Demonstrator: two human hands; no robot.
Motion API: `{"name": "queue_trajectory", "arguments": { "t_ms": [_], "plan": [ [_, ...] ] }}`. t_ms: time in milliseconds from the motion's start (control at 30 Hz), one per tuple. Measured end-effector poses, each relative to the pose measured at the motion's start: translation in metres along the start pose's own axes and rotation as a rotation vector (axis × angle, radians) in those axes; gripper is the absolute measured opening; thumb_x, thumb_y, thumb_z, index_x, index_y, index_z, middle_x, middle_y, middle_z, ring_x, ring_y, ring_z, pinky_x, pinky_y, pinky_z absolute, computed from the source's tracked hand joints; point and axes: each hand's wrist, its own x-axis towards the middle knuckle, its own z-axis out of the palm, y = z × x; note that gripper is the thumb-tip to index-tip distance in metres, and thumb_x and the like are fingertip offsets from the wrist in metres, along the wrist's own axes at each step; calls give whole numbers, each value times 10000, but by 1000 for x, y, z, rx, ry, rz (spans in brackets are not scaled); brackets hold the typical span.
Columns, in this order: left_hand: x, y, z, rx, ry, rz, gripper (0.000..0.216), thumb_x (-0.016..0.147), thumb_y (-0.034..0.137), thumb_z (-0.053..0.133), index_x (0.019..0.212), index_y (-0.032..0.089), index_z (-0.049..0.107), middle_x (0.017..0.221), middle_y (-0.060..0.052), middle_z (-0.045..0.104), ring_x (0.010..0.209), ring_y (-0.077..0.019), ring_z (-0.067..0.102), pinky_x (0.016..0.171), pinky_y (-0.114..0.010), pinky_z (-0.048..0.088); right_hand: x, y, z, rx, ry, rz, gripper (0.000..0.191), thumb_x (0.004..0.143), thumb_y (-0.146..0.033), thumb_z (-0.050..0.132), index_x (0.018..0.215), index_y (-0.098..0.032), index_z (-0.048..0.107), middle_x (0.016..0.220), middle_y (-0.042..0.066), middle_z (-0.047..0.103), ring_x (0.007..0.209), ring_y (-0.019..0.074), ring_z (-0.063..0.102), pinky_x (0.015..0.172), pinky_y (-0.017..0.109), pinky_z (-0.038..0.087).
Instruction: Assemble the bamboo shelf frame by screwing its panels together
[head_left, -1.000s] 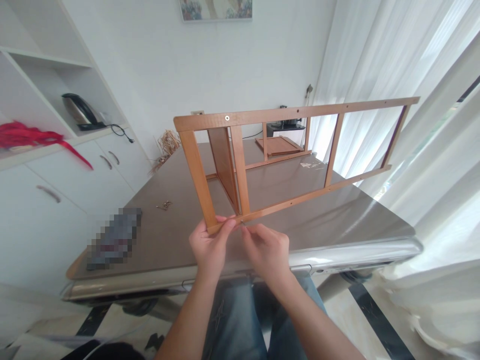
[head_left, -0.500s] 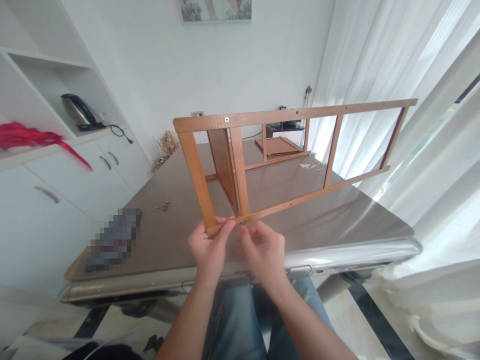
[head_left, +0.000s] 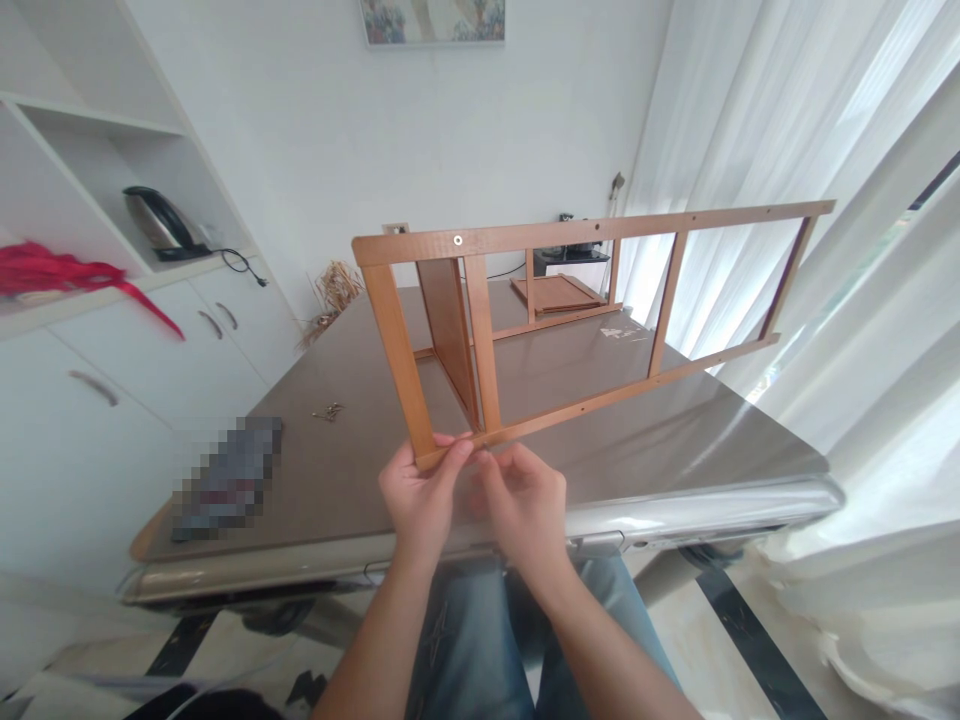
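Observation:
A brown wooden shelf frame [head_left: 525, 240] with several crossbars stands on its side on the table. Between its near side and another side frame behind is a wooden shelf panel [head_left: 448, 330]. My left hand [head_left: 420, 490] grips the lower left corner of the near rail, thumb on its face. Close beside it, the fingertips of my right hand [head_left: 525, 495] are pinched at the lower rail, below the second upright. A tiny dark piece shows at those fingertips; too small to name surely. A metal-ringed fastener [head_left: 458, 240] sits in the upper rail.
Small metal screws [head_left: 328, 411] lie on the table [head_left: 360, 480] to the left, near a blurred-out packet [head_left: 229, 480]. Another wooden panel [head_left: 559, 293] rests at the back. A kettle [head_left: 161, 222] and red cloth [head_left: 60, 275] are on the left cabinet; curtains [head_left: 847, 300] hang right.
The left end of the wooden frame has shifted very slightly to the right with my left hand. My right fingertips have moved a little at the rail, still pinched.

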Motion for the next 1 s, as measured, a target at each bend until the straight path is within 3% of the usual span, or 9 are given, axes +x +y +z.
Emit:
{"name": "queue_trajectory", "arguments": {
  "t_ms": [333, 600, 1000],
  "plan": [
    [0, 1, -1, 75, 5, -11, 254, 722, 286, 858, 840, 155, 675, 856, -87, 802, 761, -228, 780, 701, -296, 638, -1, 4, 6, 70, -12, 83, 376, 944, -519, 584, 766, -188, 594, 689, 47, 726, 504, 156, 682, 504, 243, 565],
    [0, -2, -1, 49, -5, 0, 252, 711, 285, 865, 823, 157, 679, 837, -75, 801, 739, -217, 777, 703, -291, 634, 6, -8, -11, -79, -88, -18, 275, 911, -391, 648, 706, -212, 609, 583, -14, 672, 520, 125, 654, 532, 189, 499],
    [0, 3, 0, 108, 8, 7, 250, 724, 302, 853, 823, 153, 679, 842, -86, 802, 749, -234, 780, 696, -305, 637, 3, -4, 4, 58, -39, 146, 388, 918, -542, 598, 761, -188, 591, 646, 37, 702, 504, 173, 684, 490, 256, 573]
  ]
}}
